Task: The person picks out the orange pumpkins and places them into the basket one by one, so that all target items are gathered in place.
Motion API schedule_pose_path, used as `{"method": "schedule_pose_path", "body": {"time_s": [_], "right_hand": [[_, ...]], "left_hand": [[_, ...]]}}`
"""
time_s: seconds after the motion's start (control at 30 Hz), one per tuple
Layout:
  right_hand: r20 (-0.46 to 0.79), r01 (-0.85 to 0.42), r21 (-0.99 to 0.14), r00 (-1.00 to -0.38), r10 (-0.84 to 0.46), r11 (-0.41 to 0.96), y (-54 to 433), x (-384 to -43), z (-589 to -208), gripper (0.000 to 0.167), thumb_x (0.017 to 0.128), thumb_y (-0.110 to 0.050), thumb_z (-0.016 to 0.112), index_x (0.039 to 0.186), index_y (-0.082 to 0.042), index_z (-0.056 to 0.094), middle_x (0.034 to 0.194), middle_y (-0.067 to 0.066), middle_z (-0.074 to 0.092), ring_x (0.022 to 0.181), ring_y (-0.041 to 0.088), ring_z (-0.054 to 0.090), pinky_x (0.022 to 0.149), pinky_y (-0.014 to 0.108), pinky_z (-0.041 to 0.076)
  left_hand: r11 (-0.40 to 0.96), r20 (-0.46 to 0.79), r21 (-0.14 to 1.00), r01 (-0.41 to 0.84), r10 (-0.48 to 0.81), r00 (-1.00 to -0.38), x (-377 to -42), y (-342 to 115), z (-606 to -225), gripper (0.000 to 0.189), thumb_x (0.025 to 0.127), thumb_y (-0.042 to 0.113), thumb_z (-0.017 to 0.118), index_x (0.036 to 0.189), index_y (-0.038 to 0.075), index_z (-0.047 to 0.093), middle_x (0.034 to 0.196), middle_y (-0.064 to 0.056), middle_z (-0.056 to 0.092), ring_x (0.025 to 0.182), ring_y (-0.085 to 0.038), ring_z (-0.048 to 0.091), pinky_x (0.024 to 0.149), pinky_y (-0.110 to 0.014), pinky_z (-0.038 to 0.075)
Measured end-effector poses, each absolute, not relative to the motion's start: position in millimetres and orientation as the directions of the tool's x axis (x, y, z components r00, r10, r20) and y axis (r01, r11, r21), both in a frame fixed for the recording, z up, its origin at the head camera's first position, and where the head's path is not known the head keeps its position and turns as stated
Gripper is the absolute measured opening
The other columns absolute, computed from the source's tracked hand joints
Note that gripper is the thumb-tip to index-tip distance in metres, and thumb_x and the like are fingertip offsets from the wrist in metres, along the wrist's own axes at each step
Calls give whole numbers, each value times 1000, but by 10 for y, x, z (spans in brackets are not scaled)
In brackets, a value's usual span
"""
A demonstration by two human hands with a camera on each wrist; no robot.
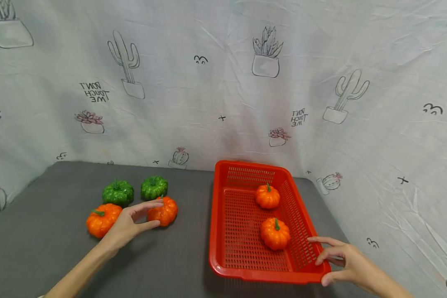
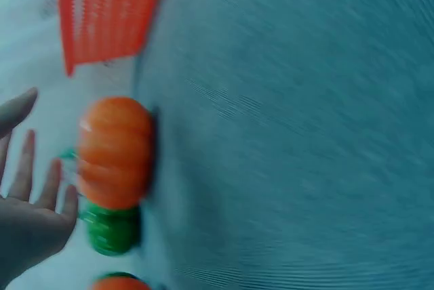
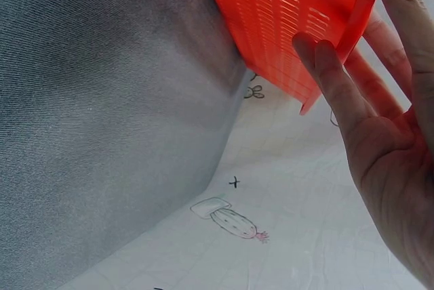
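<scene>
"where's the orange pumpkin (image 1: 169, 213) you're reaching at?"
"just right of your left hand (image 1: 124, 227), the nearer one, thumb and fingers spread, gripping nothing; your right hand (image 1: 345, 263) grips the red basket (image 1: 268, 275)."

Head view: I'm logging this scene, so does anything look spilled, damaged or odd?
Yes, the lettering on the white backdrop: it reads backwards, as if mirrored. The red basket and two orange pumpkins inside show no visible damage, and nothing looks spilled.
</scene>
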State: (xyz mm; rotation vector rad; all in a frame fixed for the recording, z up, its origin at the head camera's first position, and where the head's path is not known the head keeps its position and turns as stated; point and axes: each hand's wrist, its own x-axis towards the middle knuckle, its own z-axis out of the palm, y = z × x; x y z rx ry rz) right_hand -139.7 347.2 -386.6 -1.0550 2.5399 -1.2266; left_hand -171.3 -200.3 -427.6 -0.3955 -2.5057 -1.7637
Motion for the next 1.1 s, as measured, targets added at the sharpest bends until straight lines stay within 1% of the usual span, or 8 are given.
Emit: {"method": "schedule_pose_path", "body": {"time_s": [0.13, 0.2, 0.27, 0.47, 0.6, 0.77, 0.9, 1.1], "right_hand": [[167, -528, -723, -759, -629, 446, 3465, -1375, -3848, 29, 69, -2, 80, 94, -14, 72, 133, -7, 54, 118, -7, 45, 82, 19, 51], [154, -513, -726, -770, -619, 458, 3460, -1373, -3846, 28, 70, -3, 80, 93, -15, 72, 132, -8, 55, 117, -7, 46, 81, 19, 51], [153, -513, -724, -771, -618, 460, 3462, -1377, -3851, 27, 70, -3, 80, 93, -15, 72, 132, -8, 55, 117, -7, 46, 81, 18, 51], [174, -532, -718, -762, -624, 450, 3497, -1389, -3889, 28, 69, -1, 80, 93, -14, 72, 133, -15, 52, 117, -7, 45, 81, 16, 50], [182, -540, -715, -757, -628, 444, 3501, -1387, -3910, 30, 69, -1, 81, 93, -14, 71, 134, -14, 52, 118, -7, 45, 81, 17, 51], [186, -545, -712, -754, -630, 442, 3480, -1375, -3900, 29, 70, -2, 80, 94, -15, 71, 133, -6, 54, 118, -6, 46, 82, 18, 51], [186, -541, -716, -756, -627, 441, 3472, -1372, -3891, 28, 70, -2, 80, 93, -15, 71, 131, 3, 56, 117, -5, 48, 83, 19, 51], [193, -553, -705, -751, -631, 443, 3475, -1363, -3901, 29, 70, -2, 80, 94, -16, 71, 132, 1, 56, 118, -3, 48, 83, 20, 51]], "left_hand": [[244, 226, 935, 259, 158, -961, -1800, -2099, -4418, 48, 87, 14, 72, 131, 4, 57, 140, -10, 51, 121, 2, 48, 98, -19, 39], [234, 222, 938, 254, 156, -963, -1827, -2144, -4464, 52, 86, 14, 72, 134, 4, 55, 141, -11, 50, 120, 6, 46, 97, -15, 38], [228, 192, 947, 228, 169, -967, -1852, -2183, -4491, 56, 86, 15, 73, 137, 6, 51, 143, -11, 47, 122, 7, 44, 97, -13, 37], [198, 147, 960, 197, 242, -959, -1950, -2254, -4541, 68, 86, 13, 73, 145, 6, 40, 150, -16, 37, 132, -3, 38, 98, -8, 33], [93, 157, 977, 190, 283, -946, -2038, -2280, -4589, 67, 89, 7, 67, 147, 3, 34, 152, -15, 33, 132, -1, 37, 99, -9, 32], [-61, 202, 979, 192, 339, -919, -2187, -2310, -4643, 63, 92, -2, 59, 148, -1, 30, 151, -5, 37, 133, -1, 37, 100, -13, 36], [-78, 237, 971, 225, 378, -895, -2297, -2323, -4657, 62, 92, -4, 58, 147, -3, 30, 148, -3, 42, 131, -2, 40, 99, -17, 39], [-72, 240, 970, 232, 432, -869, -2390, -2272, -4648, 62, 92, -5, 57, 147, -3, 29, 149, -7, 41, 132, -5, 40, 97, -20, 42]]}}
